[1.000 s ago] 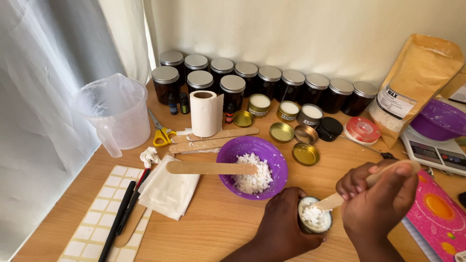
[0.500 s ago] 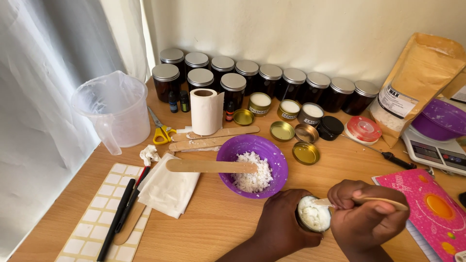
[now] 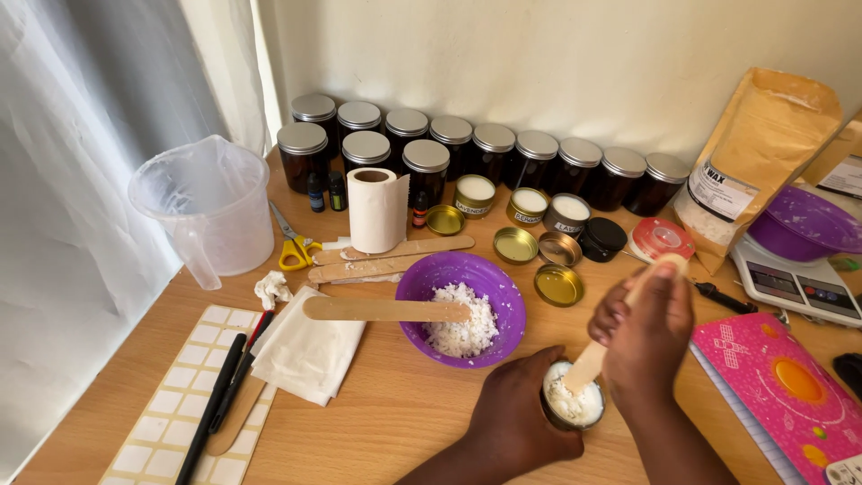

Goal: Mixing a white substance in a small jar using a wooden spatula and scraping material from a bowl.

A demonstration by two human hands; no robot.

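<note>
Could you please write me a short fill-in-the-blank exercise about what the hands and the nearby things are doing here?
1. The left hand holds a small round ___ of white flakes.
2. The right hand presses a wooden ___ into those flakes.
3. A second wooden stick lies across the rim of the ___ bowl.
4. The scissors have ___ handles.

Missing words: tin; stick; purple; yellow
</note>
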